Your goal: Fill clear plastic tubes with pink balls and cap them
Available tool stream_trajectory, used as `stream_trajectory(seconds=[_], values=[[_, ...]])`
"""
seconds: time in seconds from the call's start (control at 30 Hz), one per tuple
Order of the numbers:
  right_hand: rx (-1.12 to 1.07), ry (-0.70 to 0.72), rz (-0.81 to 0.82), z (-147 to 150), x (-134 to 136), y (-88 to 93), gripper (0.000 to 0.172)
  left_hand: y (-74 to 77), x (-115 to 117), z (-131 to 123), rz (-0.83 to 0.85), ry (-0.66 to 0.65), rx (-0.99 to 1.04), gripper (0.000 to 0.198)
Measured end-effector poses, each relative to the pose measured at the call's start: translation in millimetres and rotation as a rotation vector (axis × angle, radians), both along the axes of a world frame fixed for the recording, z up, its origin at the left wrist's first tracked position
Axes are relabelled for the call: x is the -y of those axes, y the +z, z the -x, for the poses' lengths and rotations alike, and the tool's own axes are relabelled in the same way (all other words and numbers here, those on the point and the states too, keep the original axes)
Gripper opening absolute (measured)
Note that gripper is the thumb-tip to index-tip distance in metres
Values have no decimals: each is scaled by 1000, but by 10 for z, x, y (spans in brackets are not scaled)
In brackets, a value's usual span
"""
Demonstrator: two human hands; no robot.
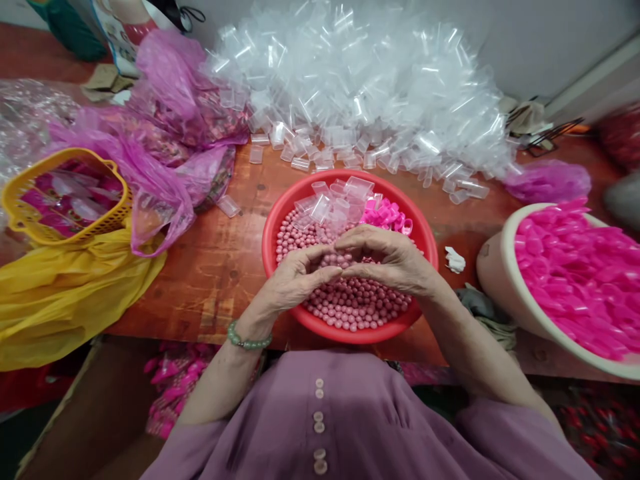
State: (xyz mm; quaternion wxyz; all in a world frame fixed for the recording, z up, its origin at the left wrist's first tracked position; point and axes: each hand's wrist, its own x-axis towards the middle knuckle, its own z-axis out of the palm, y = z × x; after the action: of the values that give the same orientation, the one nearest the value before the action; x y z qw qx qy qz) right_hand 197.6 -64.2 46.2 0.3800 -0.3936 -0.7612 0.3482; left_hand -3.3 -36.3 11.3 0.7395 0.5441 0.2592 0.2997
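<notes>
A red basin stands on the wooden table in front of me, with many round pink beads in it. On the beads at its far side lie clear plastic cases and bright pink plastic parts. My left hand and my right hand are over the beads, their fingertips meeting near the basin's middle. Thumbs and fingers are drawn together on both. Whatever is between the fingertips is too small or too hidden to make out. A green bead bracelet circles my left wrist.
Behind the basin rises a large heap of clear cases. A cream bucket full of pink parts stands right. At left are a yellow basket, a yellow bag and purple bags. A white scrap lies near the bucket.
</notes>
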Motion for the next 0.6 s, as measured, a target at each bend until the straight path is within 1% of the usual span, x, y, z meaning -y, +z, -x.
stream_trajectory(seconds=[0.07,0.1,0.17,0.27,0.33,0.43,0.5,0.6], values=[[-19,-67,23,-21,37,-23,30,-3,5,-4,24,65,17,23],[5,-96,20,-45,54,-30,32,-6,9,-2,34,93,31,21],[137,-116,-14,-120,84,-34,34,-7,25,13,42,122,69,19],[363,-136,-74,-292,125,-21,29,18,71,58,8,83,121,18],[434,-222,-79,-422,168,-6,26,41,100,89,-38,65,125,16],[552,-335,-37,-576,271,14,23,59,117,108,-131,85,81,16],[675,-344,1,-618,345,17,21,58,112,96,-165,92,45,20],[841,-328,13,-592,399,-9,18,40,101,54,-187,101,-4,21]])
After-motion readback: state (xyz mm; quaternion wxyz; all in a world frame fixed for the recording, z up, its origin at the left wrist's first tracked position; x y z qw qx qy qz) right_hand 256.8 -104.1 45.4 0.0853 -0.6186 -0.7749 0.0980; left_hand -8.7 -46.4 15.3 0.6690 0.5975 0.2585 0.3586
